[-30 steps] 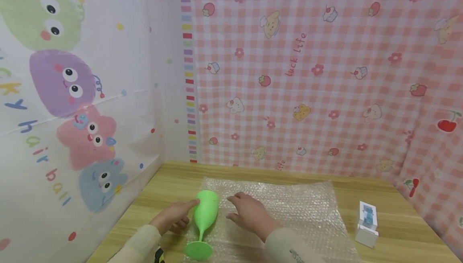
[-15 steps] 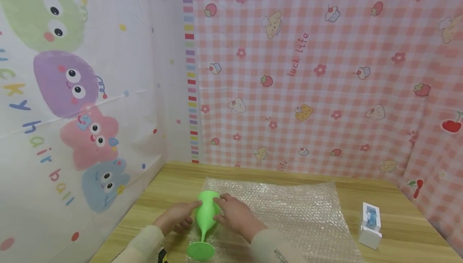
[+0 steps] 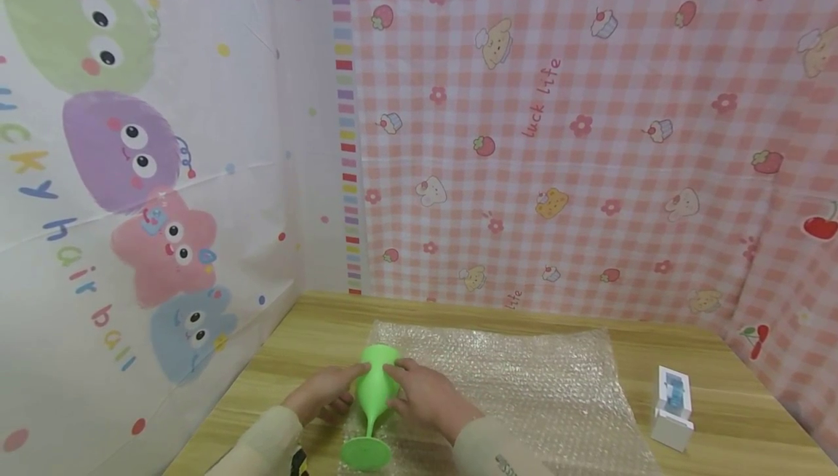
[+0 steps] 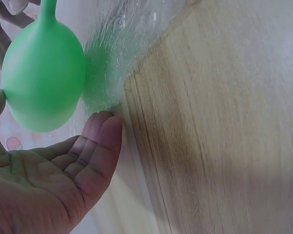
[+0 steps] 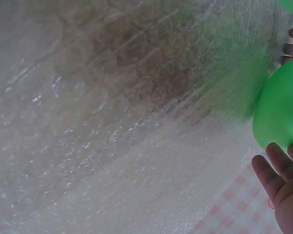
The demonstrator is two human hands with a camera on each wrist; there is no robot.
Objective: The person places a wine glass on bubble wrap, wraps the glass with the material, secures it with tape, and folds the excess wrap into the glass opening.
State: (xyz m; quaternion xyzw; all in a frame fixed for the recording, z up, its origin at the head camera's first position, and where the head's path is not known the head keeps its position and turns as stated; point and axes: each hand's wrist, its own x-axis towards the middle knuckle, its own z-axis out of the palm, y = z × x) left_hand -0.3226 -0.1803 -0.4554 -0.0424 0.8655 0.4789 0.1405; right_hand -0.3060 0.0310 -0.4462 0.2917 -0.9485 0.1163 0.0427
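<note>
A bright green plastic goblet (image 3: 378, 387) lies on its side at the left edge of a bubble wrap sheet (image 3: 530, 389), foot towards the person. On its left is my left hand (image 3: 324, 392), fingertips at the cup. The left wrist view has that hand's palm (image 4: 58, 180) turned up with the fingers loosely bent beside the goblet (image 4: 44, 73). From the other side my right hand (image 3: 432, 399) reaches the cup with its fingertips. In the right wrist view, its extended fingers (image 5: 268, 175) lie right against the green cup (image 5: 281, 112).
A small white box (image 3: 673, 410) with a blue item in it stands on the right of the wooden table (image 3: 727, 403). A black and yellow object (image 3: 299, 461) shows beside the left sleeve. Printed curtains (image 3: 556, 134) rise behind and at both sides.
My right hand has moved left from over the bubble wrap to the goblet's right side. The left hand and the goblet have stayed nearly in place.
</note>
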